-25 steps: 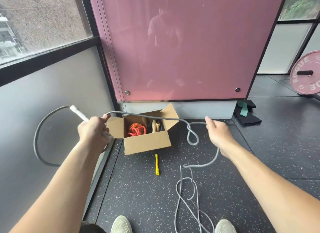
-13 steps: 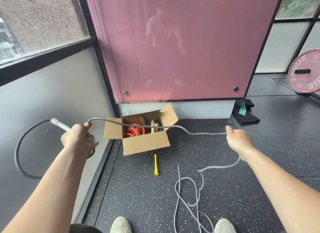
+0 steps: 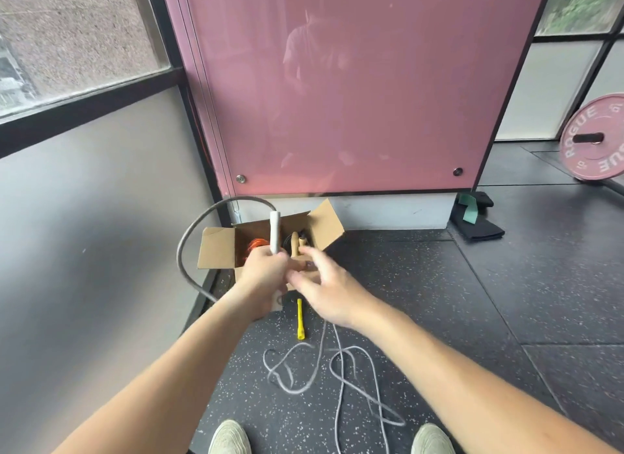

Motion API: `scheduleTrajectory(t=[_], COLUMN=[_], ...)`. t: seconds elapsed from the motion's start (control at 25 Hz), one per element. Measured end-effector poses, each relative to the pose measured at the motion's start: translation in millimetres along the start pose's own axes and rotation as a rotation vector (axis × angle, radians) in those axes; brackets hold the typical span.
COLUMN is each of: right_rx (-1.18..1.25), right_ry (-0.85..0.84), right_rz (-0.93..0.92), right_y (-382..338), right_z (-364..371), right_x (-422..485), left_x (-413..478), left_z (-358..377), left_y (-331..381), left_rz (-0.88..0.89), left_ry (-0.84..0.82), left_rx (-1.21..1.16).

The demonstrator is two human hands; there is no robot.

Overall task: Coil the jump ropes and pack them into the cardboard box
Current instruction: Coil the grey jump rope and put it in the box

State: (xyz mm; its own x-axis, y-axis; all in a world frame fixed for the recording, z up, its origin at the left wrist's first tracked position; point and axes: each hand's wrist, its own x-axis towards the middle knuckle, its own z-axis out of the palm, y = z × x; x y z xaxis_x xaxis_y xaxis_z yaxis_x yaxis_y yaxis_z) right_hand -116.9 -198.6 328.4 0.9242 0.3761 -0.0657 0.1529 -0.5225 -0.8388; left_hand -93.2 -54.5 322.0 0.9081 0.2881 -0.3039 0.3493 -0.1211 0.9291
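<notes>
The left hand point(image 3: 265, 273) is clenched around the lower end of a white cylindrical plastic handle point(image 3: 274, 232), which stands nearly upright above the fist. The right hand point(image 3: 326, 286) is just beside it, fingers reaching toward the left knuckles. They are motion-blurred, so I cannot tell whether they pinch anything or are simply spread. From the top of the handle a thick grey jump rope point(image 3: 246, 199) arcs up and to the left in a wide loop, then drops behind the left forearm. More of the same grey cord runs from under the right hand to the floor, where it lies in loose tangled loops in front of the person's pale shoes point(image 3: 229, 436). Just beyond the hands sits an open brown cardboard box point(image 3: 216, 247) with its flaps spread, partly hidden by the hands. Inside it are a coiled orange rope point(image 3: 256, 245) and two light wooden handles point(image 3: 295, 244). A short yellow plastic handle point(image 3: 300, 318) lies on the black speckled rubber floor point(image 3: 439, 301) near the box, between the forearms. Behind the box rises a glossy pink glass panel point(image 3: 354, 98). Well apart to the right, a pink round weight plate point(image 3: 594, 137) stands on edge.
</notes>
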Motion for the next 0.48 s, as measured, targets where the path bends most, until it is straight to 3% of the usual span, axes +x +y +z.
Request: scheduleTrajectory(t=[0.12,0.24,0.32,0.48], right_rx=[0.036,-0.256,-0.441,-0.461], right_ry=[0.129,0.151,0.076,0.059], right_rz=[0.057,0.063,0.135,-0.008], right_y=[4,20,36,30], right_z=[0,-21,-29,-53], right_x=[11,18,15,1], left_x=[-2,0,-2,2], left_z=[-5,-26,-46,-77], left_y=[9,22,31,33], left_rz=[-0.033,-0.017,-0.033,0.022], left_ry=[-0.064,-0.096,-0.126,-0.015], left_rx=[-0.155,-0.529,-0.739,-0.687])
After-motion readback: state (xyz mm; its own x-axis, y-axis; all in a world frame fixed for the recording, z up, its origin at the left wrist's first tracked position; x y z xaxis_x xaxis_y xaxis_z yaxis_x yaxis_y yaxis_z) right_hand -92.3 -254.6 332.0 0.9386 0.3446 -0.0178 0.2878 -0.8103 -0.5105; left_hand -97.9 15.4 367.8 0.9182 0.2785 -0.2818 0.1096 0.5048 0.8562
